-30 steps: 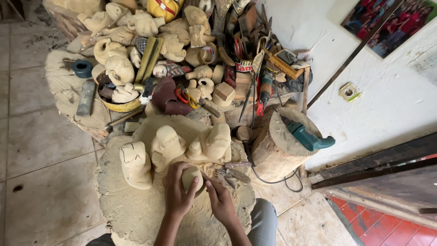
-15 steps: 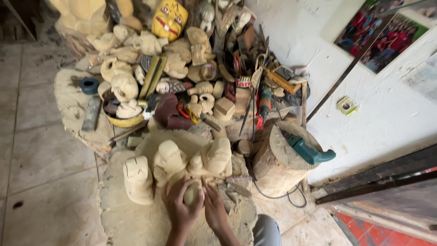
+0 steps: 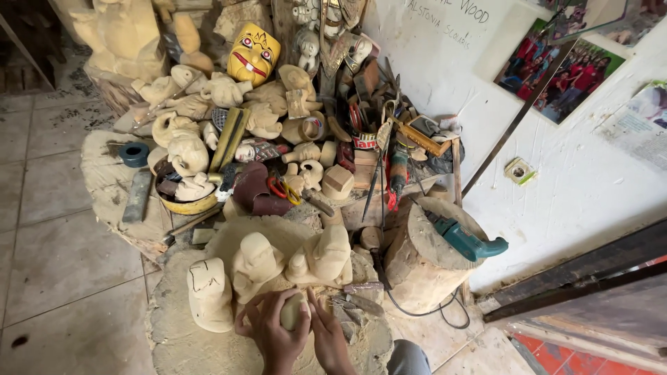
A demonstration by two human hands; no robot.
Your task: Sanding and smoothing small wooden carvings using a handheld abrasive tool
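Both hands low at the near edge: the left hand [image 3: 267,328] cups a small pale wooden piece [image 3: 292,312], fingers wrapped round it, and the right hand [image 3: 326,332] presses against its right side, fingers together on the wood. Just beyond stand three rough carved figures [image 3: 258,262]; a teal power tool [image 3: 464,239] lies on the stump [image 3: 424,267] to the right.

Head camera looks steeply down, close above cluttered floor [image 3: 62,264].
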